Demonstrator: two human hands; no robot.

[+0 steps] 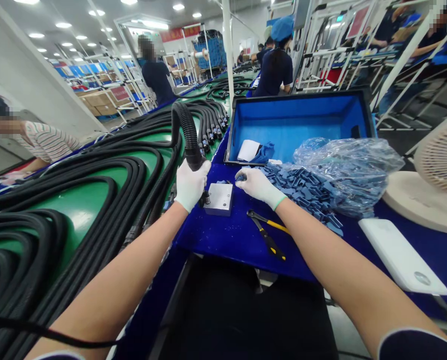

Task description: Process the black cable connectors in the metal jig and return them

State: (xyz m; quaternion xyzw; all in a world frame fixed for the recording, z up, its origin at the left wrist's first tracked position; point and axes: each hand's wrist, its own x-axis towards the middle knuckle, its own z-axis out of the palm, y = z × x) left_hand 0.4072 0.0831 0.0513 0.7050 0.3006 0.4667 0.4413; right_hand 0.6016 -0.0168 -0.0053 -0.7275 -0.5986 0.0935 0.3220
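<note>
Our hands were both closed: the left hand [192, 186] gripped the light, springy corrugated black conduit [184, 125] near its end at eleven o'clock, a firm place to hold, while the right hand [256, 184] pinched a small blue piece [240, 177] at one o'clock, beside a steel block [219, 198].

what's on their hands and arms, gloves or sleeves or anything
The left hand and right hand wear thin white gloves, the right one showing a green cuff edge. The forearms are bare, with short dark navy sleeves edged in thin white trim.
</note>
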